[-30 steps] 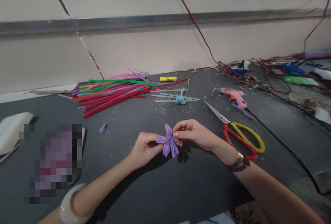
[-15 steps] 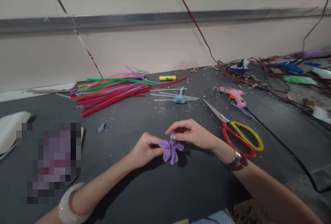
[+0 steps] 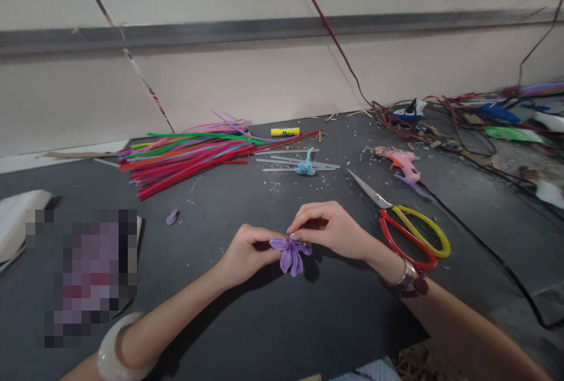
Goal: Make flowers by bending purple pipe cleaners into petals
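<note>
A purple pipe-cleaner flower (image 3: 289, 256) with several looped petals is held above the dark table at the centre of the head view. My left hand (image 3: 252, 252) pinches it from the left between thumb and fingers. My right hand (image 3: 328, 229) is closed on its top, thumb and index finger pressing at an upper petal, which is mostly hidden. To the left, a single purple petal loop (image 3: 173, 216) lies on the table. Beyond my hands sits a small light-blue pipe-cleaner flower (image 3: 305, 168) on several translucent glue sticks (image 3: 277, 161).
Scissors (image 3: 399, 216) with red and yellow handles lie by my right forearm. Behind them rests a pink glue gun (image 3: 406, 165) with a black cord. A bundle of coloured pipe cleaners (image 3: 189, 155) and a yellow glue stick tube (image 3: 285, 132) lie near the wall. Tangled wires (image 3: 440, 125) fill the back right.
The flower's upper petal, upright earlier, is now pressed down under my right fingertips. My right hand has shifted slightly; the left still holds the flower.
</note>
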Motion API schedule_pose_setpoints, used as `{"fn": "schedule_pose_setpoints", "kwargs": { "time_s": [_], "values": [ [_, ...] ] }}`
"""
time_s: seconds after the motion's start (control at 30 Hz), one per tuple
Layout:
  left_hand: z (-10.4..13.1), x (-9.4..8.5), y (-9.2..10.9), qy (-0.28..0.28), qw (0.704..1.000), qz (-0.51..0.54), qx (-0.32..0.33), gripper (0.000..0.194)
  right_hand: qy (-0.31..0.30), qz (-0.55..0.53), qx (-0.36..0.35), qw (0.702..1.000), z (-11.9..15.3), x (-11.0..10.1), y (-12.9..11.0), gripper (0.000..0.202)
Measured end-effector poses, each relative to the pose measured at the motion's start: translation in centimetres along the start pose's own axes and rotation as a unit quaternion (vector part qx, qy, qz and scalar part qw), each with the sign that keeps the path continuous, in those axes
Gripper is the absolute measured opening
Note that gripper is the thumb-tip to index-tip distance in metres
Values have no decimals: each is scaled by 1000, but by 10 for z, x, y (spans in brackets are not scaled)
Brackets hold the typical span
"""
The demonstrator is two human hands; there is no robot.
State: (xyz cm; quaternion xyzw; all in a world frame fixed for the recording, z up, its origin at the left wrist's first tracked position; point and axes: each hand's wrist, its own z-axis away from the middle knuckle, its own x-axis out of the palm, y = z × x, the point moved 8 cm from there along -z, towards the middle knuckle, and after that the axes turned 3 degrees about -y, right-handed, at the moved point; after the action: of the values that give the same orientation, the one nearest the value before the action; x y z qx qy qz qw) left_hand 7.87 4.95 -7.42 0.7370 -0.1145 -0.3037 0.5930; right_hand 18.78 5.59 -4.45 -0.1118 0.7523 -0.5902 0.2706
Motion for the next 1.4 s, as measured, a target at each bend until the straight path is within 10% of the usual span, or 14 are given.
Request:
{"fn": "schedule_pose_setpoints", "kwargs": {
  "time_s": [0.63,1.4],
  "values": [
    [6,-17,14,112,980,-128,102,12,43,1,44,998,1,-3,13,12],
    [9,3,20,-6,974,-161,161,10,6,-355,234,905,6,25,58,11]
  ]
}}
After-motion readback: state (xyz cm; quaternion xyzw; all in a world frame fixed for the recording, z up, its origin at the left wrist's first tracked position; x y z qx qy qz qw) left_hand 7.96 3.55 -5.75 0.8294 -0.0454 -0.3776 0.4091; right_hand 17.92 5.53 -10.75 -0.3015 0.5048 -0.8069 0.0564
